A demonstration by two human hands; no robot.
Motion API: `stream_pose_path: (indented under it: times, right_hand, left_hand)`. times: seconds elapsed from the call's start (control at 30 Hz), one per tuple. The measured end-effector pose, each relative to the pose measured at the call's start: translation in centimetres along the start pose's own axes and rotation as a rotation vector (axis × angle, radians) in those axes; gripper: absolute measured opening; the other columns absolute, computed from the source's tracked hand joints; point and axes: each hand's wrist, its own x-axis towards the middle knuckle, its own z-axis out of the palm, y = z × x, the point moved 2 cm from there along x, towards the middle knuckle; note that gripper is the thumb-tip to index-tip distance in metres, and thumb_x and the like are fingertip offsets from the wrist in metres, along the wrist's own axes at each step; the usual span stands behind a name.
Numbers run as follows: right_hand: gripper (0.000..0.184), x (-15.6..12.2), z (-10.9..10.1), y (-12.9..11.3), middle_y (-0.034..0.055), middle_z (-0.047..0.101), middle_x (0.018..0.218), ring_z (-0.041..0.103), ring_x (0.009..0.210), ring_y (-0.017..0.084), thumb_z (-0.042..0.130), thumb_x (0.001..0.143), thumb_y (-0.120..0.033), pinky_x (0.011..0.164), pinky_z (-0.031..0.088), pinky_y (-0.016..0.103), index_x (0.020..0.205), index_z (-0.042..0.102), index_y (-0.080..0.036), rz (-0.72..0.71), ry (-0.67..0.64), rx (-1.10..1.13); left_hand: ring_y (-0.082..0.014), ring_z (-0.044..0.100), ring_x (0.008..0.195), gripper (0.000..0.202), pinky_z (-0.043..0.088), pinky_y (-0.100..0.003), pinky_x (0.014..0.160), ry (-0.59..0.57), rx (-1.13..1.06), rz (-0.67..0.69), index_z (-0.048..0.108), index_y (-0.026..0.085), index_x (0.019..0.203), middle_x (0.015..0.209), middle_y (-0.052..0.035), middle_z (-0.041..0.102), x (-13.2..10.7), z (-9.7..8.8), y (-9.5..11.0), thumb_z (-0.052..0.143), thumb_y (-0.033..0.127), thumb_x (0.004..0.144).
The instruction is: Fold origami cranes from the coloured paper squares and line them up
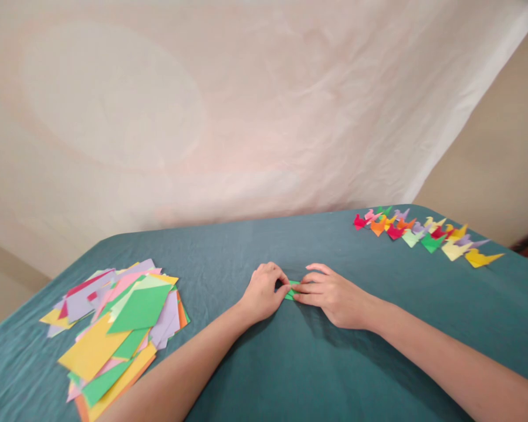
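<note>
A small folded green paper (pixel 291 289) lies on the teal tablecloth (pixel 290 363) near the middle. My left hand (pixel 262 291) is curled, its fingertips pinching the paper's left end. My right hand (pixel 332 294) presses its fingers, held together, down on the paper's right end. Most of the paper is hidden between the two hands.
A loose pile of coloured paper squares (pixel 118 322) lies at the left front. A row of several folded paper figures (pixel 426 234) in mixed colours stands at the back right near the table edge. A pale cloth backdrop (pixel 229 105) hangs behind the table.
</note>
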Motion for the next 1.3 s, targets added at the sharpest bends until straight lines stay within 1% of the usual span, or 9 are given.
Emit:
stream_pose_path:
  times: [0.3, 0.47, 0.57, 0.67, 0.7, 0.8, 0.9, 1.07, 1.3]
  right_hand:
    - [0.036, -0.1, 0.1, 0.0, 0.0042, 0.063, 0.114, 0.051, 0.100, 0.017, 0.042, 0.084, -0.011, 0.101, 0.025, 0.044, 0.114, 0.059, -0.022, 0.001, 0.006, 0.015]
    - [0.037, -0.1, 0.0, 0.0, 0.0041, 0.063, 0.113, 0.051, 0.100, 0.017, 0.043, 0.083, -0.011, 0.101, 0.026, 0.044, 0.114, 0.059, -0.022, 0.001, 0.007, 0.011]
    - [0.036, -0.1, 0.0, 0.0, 0.0040, 0.062, 0.114, 0.051, 0.100, 0.017, 0.043, 0.084, -0.011, 0.101, 0.025, 0.044, 0.115, 0.058, -0.021, 0.001, -0.003, 0.027]
    - [0.035, 0.0, 0.0, 0.1, 0.0048, 0.063, 0.112, 0.051, 0.099, 0.017, 0.043, 0.084, -0.012, 0.101, 0.025, 0.044, 0.114, 0.058, -0.021, -0.006, 0.003, 0.042]
    - [0.034, 0.0, 0.1, 0.1, 0.0049, 0.064, 0.112, 0.051, 0.099, 0.017, 0.043, 0.084, -0.012, 0.101, 0.025, 0.044, 0.113, 0.059, -0.021, -0.008, 0.005, 0.048]
    - [0.033, 0.0, 0.2, 0.1, 0.0048, 0.063, 0.112, 0.051, 0.099, 0.018, 0.043, 0.084, -0.012, 0.101, 0.023, 0.045, 0.112, 0.059, -0.021, -0.001, 0.010, 0.064]
    - [0.035, 0.0, 0.1, 0.1, 0.0052, 0.063, 0.113, 0.051, 0.099, 0.018, 0.043, 0.084, -0.013, 0.101, 0.023, 0.045, 0.114, 0.058, -0.022, 0.004, 0.006, 0.081]
    - [0.036, 0.1, -0.1, 0.0, 0.0058, 0.062, 0.115, 0.051, 0.099, 0.018, 0.042, 0.086, -0.014, 0.101, 0.024, 0.044, 0.117, 0.057, -0.022, 0.008, 0.008, 0.089]
    - [0.037, 0.1, -0.2, -0.1, 0.0056, 0.062, 0.115, 0.052, 0.098, 0.016, 0.043, 0.084, -0.012, 0.100, 0.027, 0.043, 0.117, 0.057, -0.023, 0.007, 0.015, 0.057]
  left_hand:
    - [-0.0184, 0.053, 0.085, 0.007, 0.040, -0.031, 0.080, 0.001, -0.047, 0.005, 0.061, 0.018, 0.076, 0.085, -0.0036, 0.059, 0.0, 0.2, -0.2, 0.058, 0.024, 0.080]
    - [-0.0182, 0.053, 0.088, 0.009, 0.041, -0.032, 0.081, 0.019, -0.018, 0.010, 0.058, 0.018, 0.087, 0.091, -0.0044, 0.058, -0.2, -0.8, 0.4, 0.052, 0.023, 0.083]
    - [-0.0183, 0.052, 0.093, 0.015, 0.040, -0.032, 0.084, -0.006, 0.084, 0.040, 0.056, 0.018, 0.096, 0.099, -0.0051, 0.056, -0.8, -2.1, 1.3, 0.044, 0.020, 0.088]
    - [-0.0202, 0.051, 0.097, 0.021, 0.040, -0.034, 0.083, -0.118, 0.259, 0.116, 0.055, 0.020, 0.103, 0.105, -0.0057, 0.055, -2.0, -2.8, 2.8, 0.040, 0.017, 0.089]
    - [-0.0209, 0.050, 0.099, 0.023, 0.040, -0.035, 0.085, -0.134, 0.313, 0.130, 0.054, 0.020, 0.106, 0.108, -0.0061, 0.054, -2.5, -2.9, 3.3, 0.039, 0.016, 0.089]
    - [-0.0220, 0.050, 0.101, 0.028, 0.039, -0.037, 0.086, -0.158, 0.436, 0.122, 0.050, 0.019, 0.113, 0.109, -0.0072, 0.055, -3.6, -2.4, 4.5, 0.038, 0.015, 0.088]
    - [-0.0235, 0.049, 0.104, 0.031, 0.039, -0.038, 0.088, -0.180, 0.502, 0.094, 0.047, 0.016, 0.118, 0.113, -0.0090, 0.054, -4.2, -1.6, 5.1, 0.040, 0.017, 0.088]
    - [-0.0251, 0.045, 0.111, 0.037, 0.036, -0.040, 0.092, -0.153, 0.524, 0.114, 0.043, 0.014, 0.124, 0.122, -0.0107, 0.051, -4.7, -1.0, 5.0, 0.039, 0.027, 0.090]
    - [-0.0256, 0.042, 0.116, 0.041, 0.033, -0.040, 0.095, -0.145, 0.519, 0.130, 0.043, 0.016, 0.127, 0.128, -0.0099, 0.048, -5.2, -0.8, 4.7, 0.036, 0.035, 0.091]
